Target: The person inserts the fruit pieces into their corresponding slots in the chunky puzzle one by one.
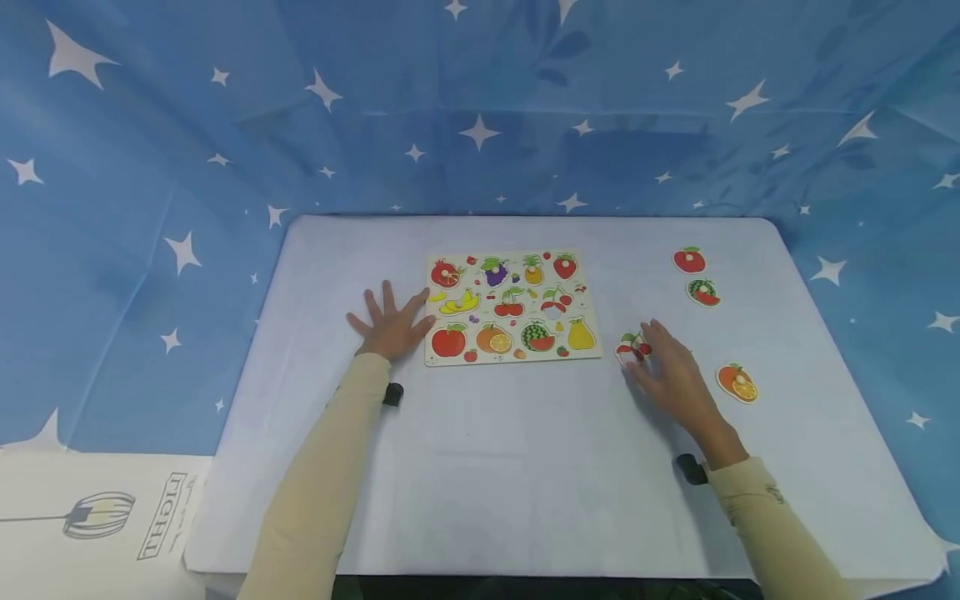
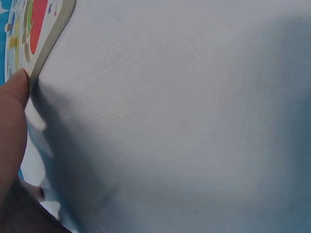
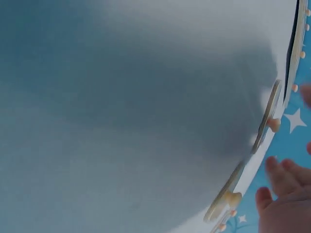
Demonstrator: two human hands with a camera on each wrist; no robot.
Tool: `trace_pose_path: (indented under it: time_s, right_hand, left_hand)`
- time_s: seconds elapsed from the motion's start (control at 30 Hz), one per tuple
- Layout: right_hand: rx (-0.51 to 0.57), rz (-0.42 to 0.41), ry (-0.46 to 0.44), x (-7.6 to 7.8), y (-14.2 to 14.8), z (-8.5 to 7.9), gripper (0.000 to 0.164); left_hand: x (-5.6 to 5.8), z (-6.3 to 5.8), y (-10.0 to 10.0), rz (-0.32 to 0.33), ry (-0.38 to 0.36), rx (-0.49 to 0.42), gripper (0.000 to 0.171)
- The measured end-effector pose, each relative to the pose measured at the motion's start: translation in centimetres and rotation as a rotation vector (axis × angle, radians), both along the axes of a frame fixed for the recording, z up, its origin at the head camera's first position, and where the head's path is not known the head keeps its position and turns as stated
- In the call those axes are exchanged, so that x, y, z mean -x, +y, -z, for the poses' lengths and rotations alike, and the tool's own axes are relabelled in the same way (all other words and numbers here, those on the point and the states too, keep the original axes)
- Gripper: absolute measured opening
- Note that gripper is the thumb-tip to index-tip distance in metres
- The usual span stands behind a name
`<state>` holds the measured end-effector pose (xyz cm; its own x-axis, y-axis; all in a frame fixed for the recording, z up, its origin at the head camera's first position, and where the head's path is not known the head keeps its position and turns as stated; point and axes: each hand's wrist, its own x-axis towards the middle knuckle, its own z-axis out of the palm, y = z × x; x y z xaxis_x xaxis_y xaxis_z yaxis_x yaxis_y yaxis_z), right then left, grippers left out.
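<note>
A fruit puzzle board [image 1: 486, 332] with knobbed pictures lies on the table. My left hand [image 1: 392, 329] is spread flat at its left edge, fingers apart. In the left wrist view the thumb [image 2: 18, 87] touches the board's rim. To the right of the board lies a cherry puzzle piece [image 1: 628, 343]. Close over it is my right hand [image 1: 671, 375], its fingers loosely bent and partly covering the piece. In the right wrist view the fingers [image 3: 279, 177] are apart from the knobbed pieces standing out on the cloth.
An apple piece [image 1: 689, 260] and a watermelon piece [image 1: 703, 292] lie toward the back right. An orange piece [image 1: 737, 383] lies right of my right hand. A white cloth [image 1: 465, 492] covers the table; a blue starry curtain [image 1: 375, 83] hangs behind.
</note>
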<state>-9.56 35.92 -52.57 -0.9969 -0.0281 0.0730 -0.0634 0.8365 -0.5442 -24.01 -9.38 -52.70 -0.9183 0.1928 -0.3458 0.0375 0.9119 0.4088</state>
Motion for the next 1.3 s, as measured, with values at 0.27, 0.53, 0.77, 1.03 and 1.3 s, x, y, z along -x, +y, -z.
trace_pose_path:
  time_s: [0.27, 0.53, 0.77, 1.03, 1.3]
  right_hand:
    - [0.103, 0.039, 0.169, 1.1, -0.8, 0.5, 0.065]
    - [0.091, 0.137, 0.097, 2.1, -1.1, 0.8, 0.064]
    - [0.084, 0.170, 0.029, 2.8, -1.0, 0.9, 0.065]
    - [0.100, 0.179, -0.012, 3.6, -1.0, 0.2, 0.071]
    - [0.113, 0.186, -0.002, 4.7, -1.8, -0.6, 0.071]
  left_hand:
    - [0.3, 0.5, -0.3, 0.003, -0.004, -0.002, 0.073]
    - [0.0, 0.2, -0.1, -0.004, 0.005, -0.016, 0.073]
    - [0.0, 0.0, -0.1, -0.014, 0.002, -0.015, 0.072]
    - [0.3, 0.1, -0.2, -0.016, 0.000, -0.006, 0.072]
    - [0.7, 1.3, -0.4, -0.012, 0.005, -0.005, 0.074]
